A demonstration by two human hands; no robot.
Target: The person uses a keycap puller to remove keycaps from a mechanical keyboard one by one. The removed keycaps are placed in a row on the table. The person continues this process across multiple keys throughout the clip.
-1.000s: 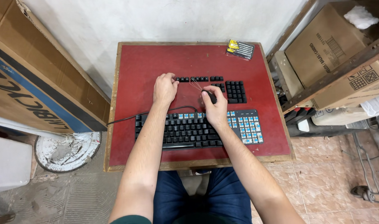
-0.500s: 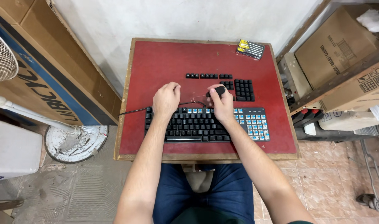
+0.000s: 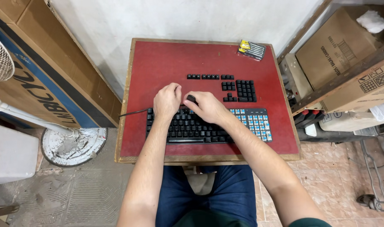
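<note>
Head view: a black keyboard (image 3: 200, 128) lies at the lower centre of the red bench (image 3: 166, 63), its right block stripped to bare blue switches, its cable trailing off to the left. The left hand (image 3: 167, 101) rests loosely curled at the keyboard's upper edge, and whether it holds anything cannot be told; the right hand (image 3: 206, 106), just beside it, pinches a small black object (image 3: 191, 99), likely a keycap or puller. Loose black keycaps (image 3: 240, 90) sit in rows above the keyboard at centre frame, and a yellow-and-grey tool packet (image 3: 251, 49) lies at the bench's upper right corner.
</note>
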